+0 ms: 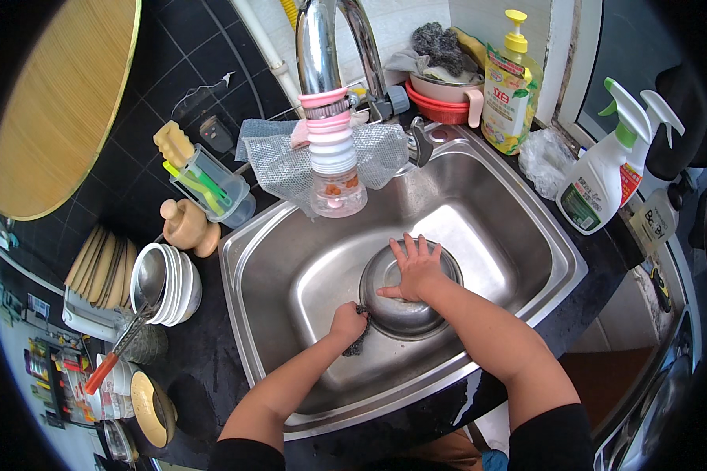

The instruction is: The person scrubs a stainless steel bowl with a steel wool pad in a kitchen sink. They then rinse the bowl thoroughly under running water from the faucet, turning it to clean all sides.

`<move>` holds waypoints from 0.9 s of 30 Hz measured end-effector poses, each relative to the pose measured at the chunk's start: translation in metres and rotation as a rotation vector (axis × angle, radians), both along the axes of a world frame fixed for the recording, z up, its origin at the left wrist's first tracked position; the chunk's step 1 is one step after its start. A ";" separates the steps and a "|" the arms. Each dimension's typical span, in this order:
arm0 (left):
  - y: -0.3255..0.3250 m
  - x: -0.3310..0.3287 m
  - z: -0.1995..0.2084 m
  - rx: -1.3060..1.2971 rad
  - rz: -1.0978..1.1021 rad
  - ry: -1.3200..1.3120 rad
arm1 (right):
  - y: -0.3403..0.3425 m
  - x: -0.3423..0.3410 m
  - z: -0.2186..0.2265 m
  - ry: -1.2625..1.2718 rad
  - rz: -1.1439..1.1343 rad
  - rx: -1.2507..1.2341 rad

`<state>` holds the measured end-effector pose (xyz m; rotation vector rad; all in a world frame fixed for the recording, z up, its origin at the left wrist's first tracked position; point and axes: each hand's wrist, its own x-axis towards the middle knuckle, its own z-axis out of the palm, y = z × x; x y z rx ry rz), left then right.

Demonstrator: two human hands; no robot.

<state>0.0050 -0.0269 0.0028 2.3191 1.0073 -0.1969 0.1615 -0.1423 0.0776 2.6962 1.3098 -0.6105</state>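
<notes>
An upturned stainless steel bowl (405, 320) rests on the floor of the metal sink (310, 275). My right hand (418, 272) lies on top of it with the fingers spread. At the bowl's left side, my left hand (347, 323) is closed around a dark steel wool scrubber (358, 341). Part of the scrubber is hidden by my fingers. Above the far part of the sink hangs the faucet's pink and white filter nozzle (335, 161), with the shiny tap (316, 55) over it.
Stacked white bowls (182, 284) with a ladle (122, 345), a wooden mortar (189, 226) and a brush holder (226, 192) line the left counter. Detergent (507, 98) and spray bottles (597, 184) stand at the right. Mesh cloths (279, 169) drape behind the nozzle.
</notes>
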 end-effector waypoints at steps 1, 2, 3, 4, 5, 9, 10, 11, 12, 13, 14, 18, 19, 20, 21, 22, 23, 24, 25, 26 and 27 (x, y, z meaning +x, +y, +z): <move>0.000 0.002 0.000 0.017 0.005 0.017 | 0.000 0.000 0.000 -0.004 -0.002 0.001; 0.000 0.005 0.000 0.033 0.034 0.005 | 0.000 0.000 0.000 -0.004 -0.001 0.001; 0.001 0.010 -0.001 0.050 0.063 -0.008 | 0.000 0.000 0.000 -0.004 -0.001 0.001; 0.001 0.012 -0.001 0.066 0.092 -0.020 | 0.000 -0.001 0.001 -0.005 -0.001 0.001; 0.000 0.012 0.001 0.033 0.077 0.019 | 0.000 0.000 0.000 -0.004 -0.002 0.004; -0.018 0.000 0.003 -0.058 -0.020 0.118 | 0.000 -0.001 -0.001 -0.004 0.002 0.004; -0.020 0.000 -0.002 -0.043 0.016 0.123 | 0.001 -0.001 -0.001 -0.005 0.004 0.000; -0.020 0.002 0.001 -0.026 0.033 0.107 | 0.000 0.000 -0.002 -0.006 0.001 0.009; -0.017 0.006 0.005 -0.009 0.050 0.091 | -0.001 0.000 -0.003 -0.007 -0.001 0.018; -0.014 0.010 0.009 0.008 0.066 0.074 | -0.001 0.001 -0.004 -0.008 -0.004 0.026; -0.009 0.013 0.014 0.044 0.101 0.057 | -0.001 0.000 -0.004 -0.005 -0.002 0.037; -0.005 0.014 0.009 0.044 0.137 0.017 | -0.001 -0.001 -0.003 0.001 -0.005 0.052; -0.009 0.009 0.006 0.009 0.107 0.009 | -0.001 -0.001 -0.002 0.001 -0.009 0.049; -0.015 0.001 0.002 -0.027 0.079 0.008 | 0.000 -0.001 -0.002 0.002 -0.007 0.042; -0.019 -0.006 -0.002 -0.062 0.051 0.007 | 0.000 -0.002 -0.001 0.002 -0.005 0.034; -0.020 -0.007 -0.010 -0.083 0.072 -0.024 | 0.000 -0.002 0.000 0.003 -0.003 0.027; -0.018 -0.006 -0.011 -0.050 0.075 -0.038 | 0.000 -0.002 -0.002 -0.004 -0.006 0.038; -0.012 -0.003 -0.010 -0.018 0.078 -0.052 | 0.000 -0.001 -0.005 -0.010 -0.009 0.048; -0.006 0.001 -0.008 0.014 0.081 -0.065 | 0.000 -0.001 -0.008 -0.017 -0.012 0.058; 0.001 0.009 0.002 0.050 0.108 -0.085 | 0.000 -0.001 -0.007 -0.014 -0.013 0.059; 0.008 0.013 0.003 0.081 0.126 -0.038 | 0.001 -0.003 -0.006 -0.010 -0.014 0.060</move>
